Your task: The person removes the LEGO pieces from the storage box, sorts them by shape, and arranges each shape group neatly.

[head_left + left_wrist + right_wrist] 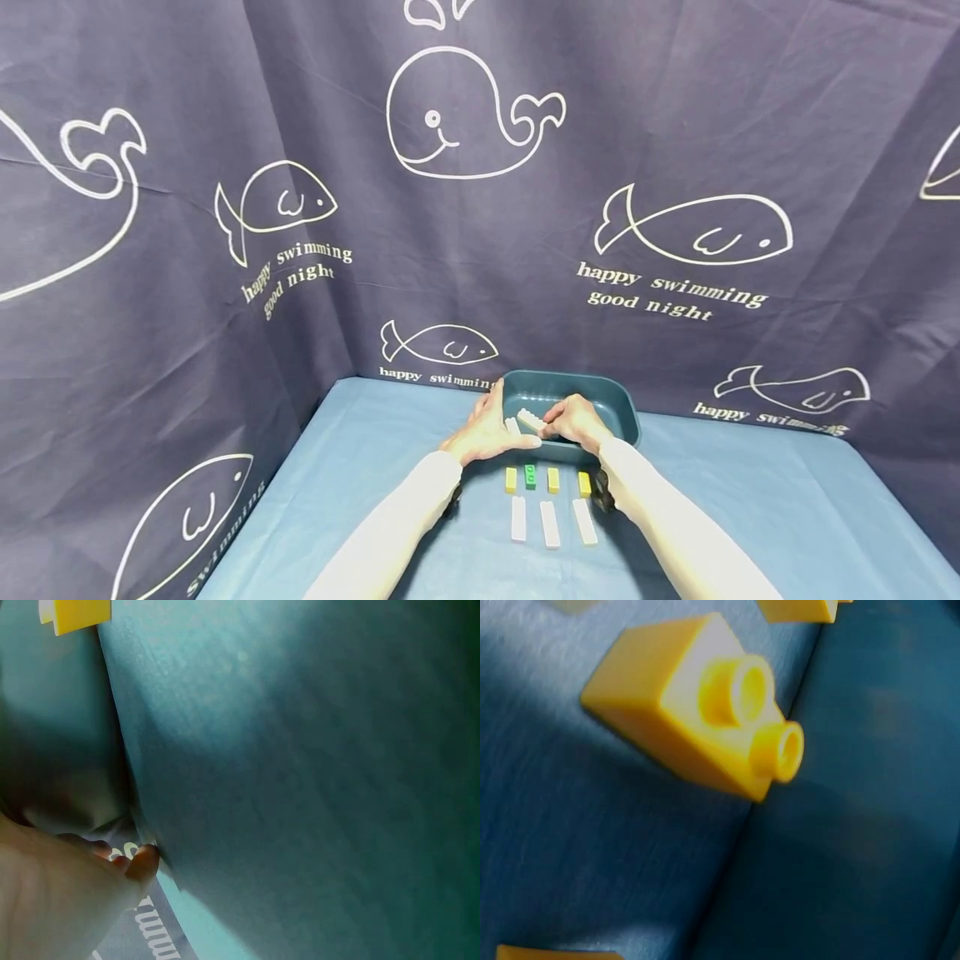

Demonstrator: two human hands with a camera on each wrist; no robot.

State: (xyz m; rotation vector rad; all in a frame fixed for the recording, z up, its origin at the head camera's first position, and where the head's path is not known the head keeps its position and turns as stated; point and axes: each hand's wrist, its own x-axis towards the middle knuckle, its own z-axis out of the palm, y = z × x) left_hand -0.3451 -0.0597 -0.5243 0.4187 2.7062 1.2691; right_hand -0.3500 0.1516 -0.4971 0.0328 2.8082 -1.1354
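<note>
A dark teal basin [570, 383] stands at the back of the table. My left hand [483, 429] rests spread at its left front corner, thumb along the front rim and straight fingers against the left side. Over the inside of the basin my right hand [577, 421] pinches the right end of a long white toy building brick [530, 418], studs upward. Just left of that lies another white brick [512, 426], partly behind the left thumb. In the left wrist view, fingers [144, 862] of the left hand reach past the basin's end. Right fingers are outside the right wrist view.
In front of the basin runs a row with a green brick [530, 477] and yellow bricks [553, 480], one a yellow brick [634, 675] close to the right wrist. Nearer lie three long white bricks [551, 524]. A printed dark curtain [480, 275] hangs behind the blue table [712, 500].
</note>
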